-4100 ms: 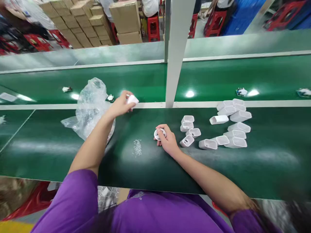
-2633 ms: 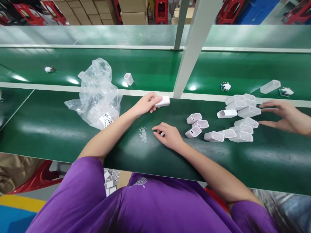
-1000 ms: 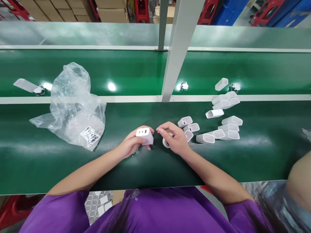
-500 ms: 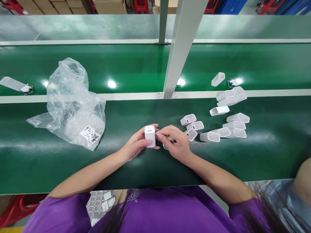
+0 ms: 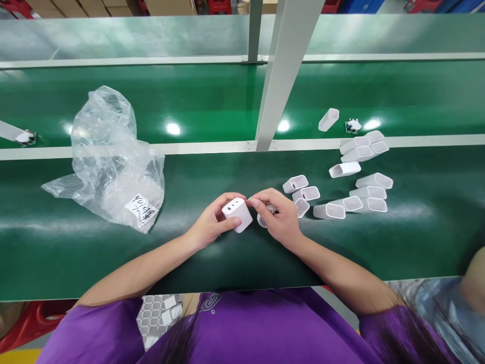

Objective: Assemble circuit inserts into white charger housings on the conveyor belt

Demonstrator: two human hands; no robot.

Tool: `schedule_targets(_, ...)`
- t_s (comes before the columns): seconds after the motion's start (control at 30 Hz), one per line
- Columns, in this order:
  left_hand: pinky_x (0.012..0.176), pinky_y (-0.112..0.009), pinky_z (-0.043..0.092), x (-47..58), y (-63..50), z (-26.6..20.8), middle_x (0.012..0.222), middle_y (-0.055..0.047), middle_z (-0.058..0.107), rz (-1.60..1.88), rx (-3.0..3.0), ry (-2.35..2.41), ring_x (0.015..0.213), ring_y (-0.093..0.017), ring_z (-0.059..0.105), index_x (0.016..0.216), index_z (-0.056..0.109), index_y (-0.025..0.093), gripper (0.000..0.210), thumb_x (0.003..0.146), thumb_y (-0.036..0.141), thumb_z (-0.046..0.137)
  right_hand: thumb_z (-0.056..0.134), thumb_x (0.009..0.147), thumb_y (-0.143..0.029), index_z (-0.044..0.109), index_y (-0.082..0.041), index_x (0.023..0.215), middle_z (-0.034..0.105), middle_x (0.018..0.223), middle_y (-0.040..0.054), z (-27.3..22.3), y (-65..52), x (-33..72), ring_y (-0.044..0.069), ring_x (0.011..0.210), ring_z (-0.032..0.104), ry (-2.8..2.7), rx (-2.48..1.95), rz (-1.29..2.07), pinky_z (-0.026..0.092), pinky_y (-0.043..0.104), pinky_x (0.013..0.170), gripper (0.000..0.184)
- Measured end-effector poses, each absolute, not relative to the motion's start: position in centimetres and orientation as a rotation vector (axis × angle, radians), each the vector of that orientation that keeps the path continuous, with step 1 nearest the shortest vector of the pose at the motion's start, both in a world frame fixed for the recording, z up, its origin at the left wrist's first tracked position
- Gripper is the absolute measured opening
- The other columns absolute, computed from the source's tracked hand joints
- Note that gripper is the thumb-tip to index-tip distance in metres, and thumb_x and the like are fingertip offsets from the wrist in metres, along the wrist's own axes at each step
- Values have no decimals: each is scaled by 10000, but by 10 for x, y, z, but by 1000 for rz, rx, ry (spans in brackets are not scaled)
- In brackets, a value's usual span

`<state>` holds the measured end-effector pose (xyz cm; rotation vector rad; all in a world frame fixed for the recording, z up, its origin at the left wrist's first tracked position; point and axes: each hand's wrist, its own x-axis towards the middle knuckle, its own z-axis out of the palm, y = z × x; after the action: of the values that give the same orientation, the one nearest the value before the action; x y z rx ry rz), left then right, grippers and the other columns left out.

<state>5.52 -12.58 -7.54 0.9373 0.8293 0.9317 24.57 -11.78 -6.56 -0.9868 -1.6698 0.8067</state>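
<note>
Near the middle of the green belt (image 5: pixel 227 253), a white charger block (image 5: pixel 237 214) sits pinched in the left hand (image 5: pixel 212 227), thumb on its near side and fingers curled over the far side, its end face with two small ports turned up and tilted toward 10 o'clock. Just at 3 o'clock of the block, the right hand (image 5: pixel 278 220) is closed around a small roll of white tape (image 5: pixel 263 218), mostly hidden under its fingers, and its fingertips touch the block's upper corner. Farther out toward 2 and 3 o'clock lies a loose cluster of empty white shells (image 5: pixel 352 174), open ends showing, some touching one another. At 9 o'clock, well apart from the hands, slumps a crumpled clear plastic bag (image 5: pixel 109 156) with a handwritten label. Toward 12 o'clock a grey post (image 5: pixel 280 76) rises from the rail between the near belt and the far one, where a single shell (image 5: pixel 328 120) lies beside a small plug part (image 5: pixel 353 125).
</note>
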Motion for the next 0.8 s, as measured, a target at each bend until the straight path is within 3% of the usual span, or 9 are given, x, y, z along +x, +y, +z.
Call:
schedule_targets(0.17, 645, -211, 482, 57, -128, -73, 894, -11, 690, 925, 1063, 828, 740, -123, 632, 1125, 623, 215, 439, 751, 309, 834, 616, 959, -143, 693, -200, 930, 719, 876, 24, -68, -121, 245, 117, 761, 678, -1783, -918, 531, 554, 211, 618, 100)
schedule_targets(0.53, 630, -217, 500, 62, -130, -68, 862, -28, 724, 950, 1209, 800, 732, -140, 673, 1113, 558, 205, 446, 768, 285, 828, 592, 960, -92, 653, -169, 1005, 748, 929, 59, -69, -120, 245, 142, 841, 740, -1883, -758, 217, 625, 207, 692, 108)
schedule_targets(0.8, 745, -273, 564, 58, -135, -70, 1288, -128, 694, 898, 1322, 902, 932, -183, 722, 1146, 529, 213, 459, 794, 310, 807, 576, 970, -106, 638, -178, 1025, 744, 907, 55, -71, -121, 243, 141, 786, 733, -1896, -757, 170, 623, 217, 645, 110)
